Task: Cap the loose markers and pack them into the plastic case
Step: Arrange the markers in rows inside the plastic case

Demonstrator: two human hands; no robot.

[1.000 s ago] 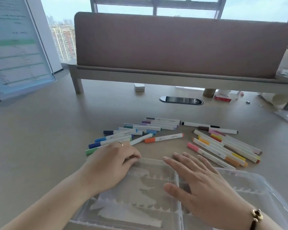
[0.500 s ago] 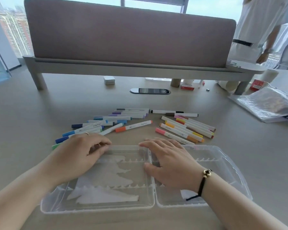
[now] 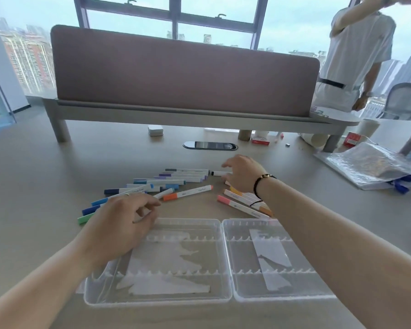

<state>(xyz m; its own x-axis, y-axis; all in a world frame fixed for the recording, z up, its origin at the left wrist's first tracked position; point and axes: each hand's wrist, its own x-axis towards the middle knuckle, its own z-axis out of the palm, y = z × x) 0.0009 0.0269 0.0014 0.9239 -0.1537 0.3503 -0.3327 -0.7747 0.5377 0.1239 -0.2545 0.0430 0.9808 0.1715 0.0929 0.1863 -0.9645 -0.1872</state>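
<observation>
Tan desk (image 3: 45, 176), window behind w/ city view. My left hand (image 3: 119, 224) loosely curled, empty, at case (image 3: 223, 293) edge. Right hand (image 3: 243, 174) fingers spread over markers (image 3: 188, 192); grip: can't tell.

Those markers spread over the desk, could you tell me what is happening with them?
A person is packing them into the clear plastic case, which lies open and holds no markers yet. The right hand reaches over the far markers; the left hand rests at the case's corner, holding nothing.
</observation>
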